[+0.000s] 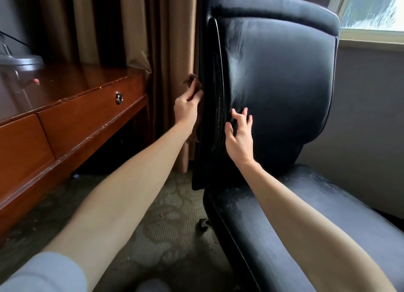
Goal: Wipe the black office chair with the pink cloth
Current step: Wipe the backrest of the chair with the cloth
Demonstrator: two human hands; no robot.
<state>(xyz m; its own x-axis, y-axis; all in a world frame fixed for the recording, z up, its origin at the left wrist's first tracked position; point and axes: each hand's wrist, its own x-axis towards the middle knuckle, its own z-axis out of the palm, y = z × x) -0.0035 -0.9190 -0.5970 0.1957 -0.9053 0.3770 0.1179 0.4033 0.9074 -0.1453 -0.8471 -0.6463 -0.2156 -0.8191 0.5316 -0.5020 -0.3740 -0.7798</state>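
The black office chair fills the right half of the head view, its backrest upright and its seat low at the right, both streaked with damp marks. My left hand is shut on the pink cloth, which looks dark in the shadow, and presses it against the backrest's left side edge. Part of the cloth hangs below my wrist. My right hand has its fingers spread, with the fingertips on the front of the backrest near its left seam.
A wooden desk with a drawer and a round metal pull stands at the left. Brown curtains hang behind the chair. A chair caster rests on the patterned carpet. A window is at the top right.
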